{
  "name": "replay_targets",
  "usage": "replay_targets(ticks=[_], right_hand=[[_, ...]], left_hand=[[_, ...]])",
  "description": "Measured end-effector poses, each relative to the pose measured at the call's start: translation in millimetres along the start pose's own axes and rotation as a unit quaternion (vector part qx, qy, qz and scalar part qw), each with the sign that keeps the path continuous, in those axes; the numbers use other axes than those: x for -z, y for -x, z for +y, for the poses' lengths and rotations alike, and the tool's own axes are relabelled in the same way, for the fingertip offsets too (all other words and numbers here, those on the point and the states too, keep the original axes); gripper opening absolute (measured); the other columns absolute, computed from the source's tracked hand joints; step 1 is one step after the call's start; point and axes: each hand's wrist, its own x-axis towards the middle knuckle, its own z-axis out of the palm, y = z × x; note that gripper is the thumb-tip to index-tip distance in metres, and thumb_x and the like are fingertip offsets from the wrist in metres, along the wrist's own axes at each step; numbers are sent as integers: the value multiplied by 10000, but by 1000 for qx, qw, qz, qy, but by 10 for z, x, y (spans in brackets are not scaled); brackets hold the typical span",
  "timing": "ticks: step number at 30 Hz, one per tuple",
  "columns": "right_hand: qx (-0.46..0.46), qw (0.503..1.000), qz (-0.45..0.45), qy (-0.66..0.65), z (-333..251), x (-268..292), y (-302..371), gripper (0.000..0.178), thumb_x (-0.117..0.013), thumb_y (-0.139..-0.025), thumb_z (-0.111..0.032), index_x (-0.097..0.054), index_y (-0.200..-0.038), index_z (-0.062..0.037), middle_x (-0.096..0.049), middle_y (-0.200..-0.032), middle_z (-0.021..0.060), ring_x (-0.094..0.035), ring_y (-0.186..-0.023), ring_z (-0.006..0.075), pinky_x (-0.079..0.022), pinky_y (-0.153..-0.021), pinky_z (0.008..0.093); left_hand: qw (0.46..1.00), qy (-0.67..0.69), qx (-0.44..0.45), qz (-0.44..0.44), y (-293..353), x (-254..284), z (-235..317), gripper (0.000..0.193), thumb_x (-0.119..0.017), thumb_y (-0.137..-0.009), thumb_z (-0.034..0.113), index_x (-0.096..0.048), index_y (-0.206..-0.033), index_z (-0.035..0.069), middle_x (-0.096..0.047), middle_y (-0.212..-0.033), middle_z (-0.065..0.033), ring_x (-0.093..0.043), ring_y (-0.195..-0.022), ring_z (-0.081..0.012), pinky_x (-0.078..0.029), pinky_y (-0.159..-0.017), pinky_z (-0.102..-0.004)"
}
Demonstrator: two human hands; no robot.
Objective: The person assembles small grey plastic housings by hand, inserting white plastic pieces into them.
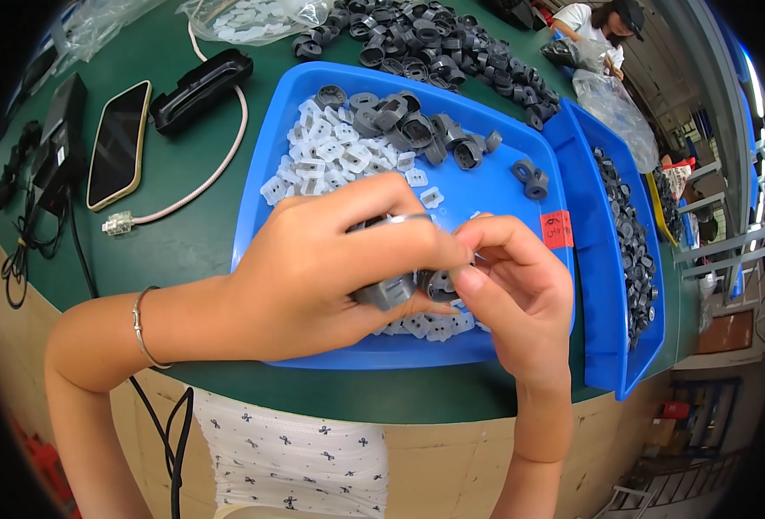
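Observation:
Over the blue tray [252, 199] my two hands meet. My left hand [339, 259] is closed around dark grey plastic caps; one grey cap [387, 292] shows below its fingers. A second, ring-like dark cap [437, 284] sits at its fingertips, facing my right hand [525, 294]. The right thumb and index finger are pinched at that cap's edge; what lies between their tips is hidden. Behind the hands, small white translucent inserts [322, 156] with holes are heaped at the tray's left. Loose dark grey caps [415, 128] lie next to them.
A long blue bin [598, 337] of small dark parts stands right of the tray. Beyond the tray is a large pile of dark caps [451, 52]. At left lie a phone [118, 143], a black case [201, 91] and cables. Another person [603, 26] sits at far right.

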Motion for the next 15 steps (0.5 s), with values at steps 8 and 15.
replay_targets(ticks=[8,15], right_hand=[[26,998,11,48,-12,18,27,200,-623,-827,29,-554,-1013,6,-533,-934,33,-510,-847,90,-439,-789,229],[29,998,29,48,-55,-56,16,217,-601,-836,35,-550,-1047,19,-549,-961,57,-528,-860,113,-486,-732,246]], left_hand=[[998,-57,-22,31,10,-14,-26,441,-814,-581,150,-689,-1002,116,-534,-796,-65,-544,-649,-175,-436,-534,-249],[997,-63,-27,48,8,-40,-14,469,-811,-580,121,-692,-1033,142,-492,-775,-55,-500,-604,-154,-411,-511,-231]])
